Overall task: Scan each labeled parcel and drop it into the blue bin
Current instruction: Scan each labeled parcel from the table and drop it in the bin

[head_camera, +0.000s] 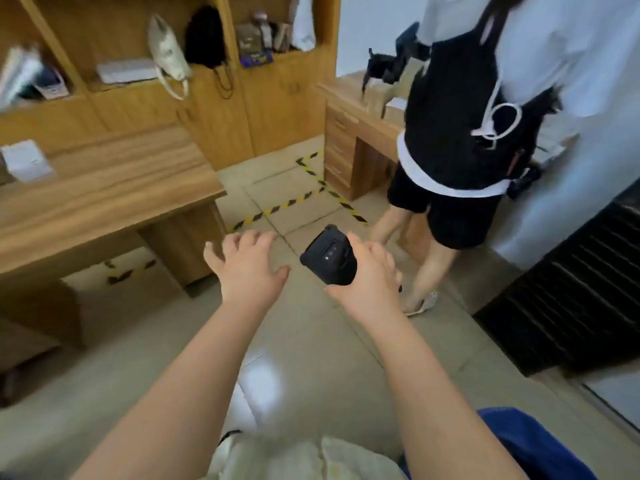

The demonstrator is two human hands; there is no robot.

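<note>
Noted left hand (247, 268) stretched forward over the tiled floor (304, 341), fingers spread, holding nothing. Noted right hand (369, 277) just beside it, not touching, fingers curled round a black scanner (329, 259); gripped at the lower end, rounded head tilted up and leftward, small lenses facing the camera. Recorded a white packet (26, 164) lying near the left end of the wooden counter (121, 188), well apart from both hands; cannot tell through the blur whether labelled. Logged blue bin (530, 445) at bottom right, only a corner in frame, under the right forearm. Seen also: yellow-black tape (287, 204) on the floor ahead; a second person (457, 133) in black top and shorts, back turned, standing at a far desk (341, 147).
</note>
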